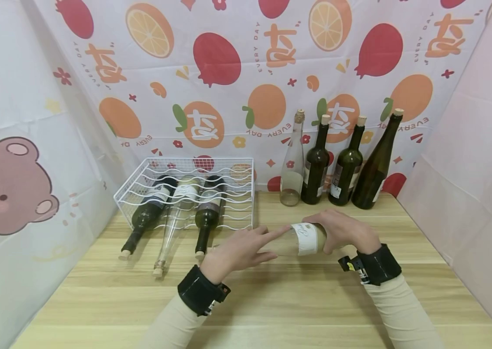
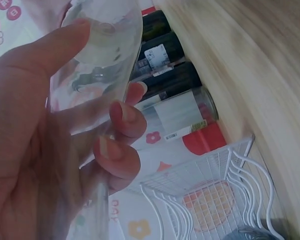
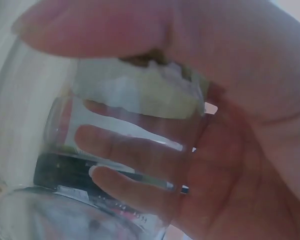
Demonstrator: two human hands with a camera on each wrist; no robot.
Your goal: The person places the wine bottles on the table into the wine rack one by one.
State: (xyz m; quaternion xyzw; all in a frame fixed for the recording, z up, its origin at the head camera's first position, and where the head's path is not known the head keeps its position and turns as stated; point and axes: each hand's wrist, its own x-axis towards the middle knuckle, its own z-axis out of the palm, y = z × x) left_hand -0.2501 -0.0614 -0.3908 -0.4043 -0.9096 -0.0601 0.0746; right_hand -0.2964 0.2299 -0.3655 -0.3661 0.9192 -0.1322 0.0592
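A clear glass wine bottle (image 1: 307,239) with a white label lies sideways between my two hands above the table. My right hand (image 1: 346,230) grips it round the base end, thumb on one side and fingers on the other. Toward its neck, my left hand (image 1: 243,249) holds the bottle, the index finger stretched along it to the label. In the left wrist view the thumb and curled fingers wrap the clear glass (image 2: 107,50). Through the glass (image 3: 135,90) in the right wrist view, the right fingers show. The neck is mostly hidden behind the left hand.
At left, a white wire rack (image 1: 252,194) holds a dark bottle (image 1: 143,213), a clear bottle (image 1: 171,232) and another dark bottle (image 1: 206,218), necks facing me. Several corked bottles stand at the back right, a clear one (image 1: 291,169) leftmost. Fabric walls border the wooden table (image 1: 293,310).
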